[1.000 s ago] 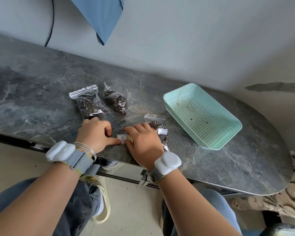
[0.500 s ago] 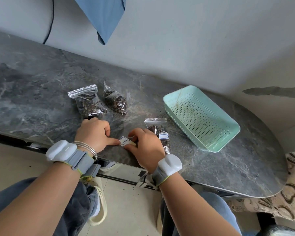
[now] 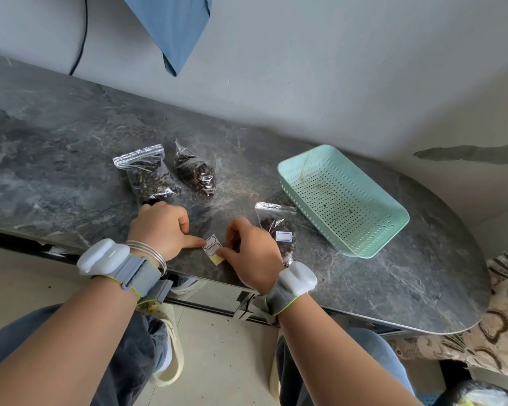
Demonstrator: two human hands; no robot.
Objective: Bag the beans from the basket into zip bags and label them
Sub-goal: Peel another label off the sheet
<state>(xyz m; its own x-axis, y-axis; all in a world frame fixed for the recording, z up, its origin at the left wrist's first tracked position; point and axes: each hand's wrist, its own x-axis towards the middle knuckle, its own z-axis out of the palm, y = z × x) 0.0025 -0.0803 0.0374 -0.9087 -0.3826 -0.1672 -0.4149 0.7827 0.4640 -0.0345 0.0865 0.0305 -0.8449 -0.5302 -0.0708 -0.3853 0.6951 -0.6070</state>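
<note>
Both hands are at the near edge of the dark stone surface (image 3: 71,148). A small label sheet (image 3: 212,247) lies there, close to that edge. The left hand (image 3: 162,227) is curled, and its pointing finger is stretched out and presses the left end of the sheet. The right hand (image 3: 252,250) pinches the near end of the sheet between thumb and fingers.

The beans are in three zip bags. The left bag (image 3: 147,175) and the middle bag (image 3: 197,174) lie side by side, farther back. The left hand's knuckles are just beside the bottom of the left bag. The third bag (image 3: 272,218) lies right behind the right hand and has a white label (image 3: 284,236) stuck on it.

The green basket (image 3: 376,247) sits to the right, near the third bag but not touching it. Its near corner is close to the round right end of the surface.

There is a wide bare part of the surface to the left of the bags. There is also a gap between the middle bag and the basket. The wall (image 3: 305,83) runs along the far edge.
</note>
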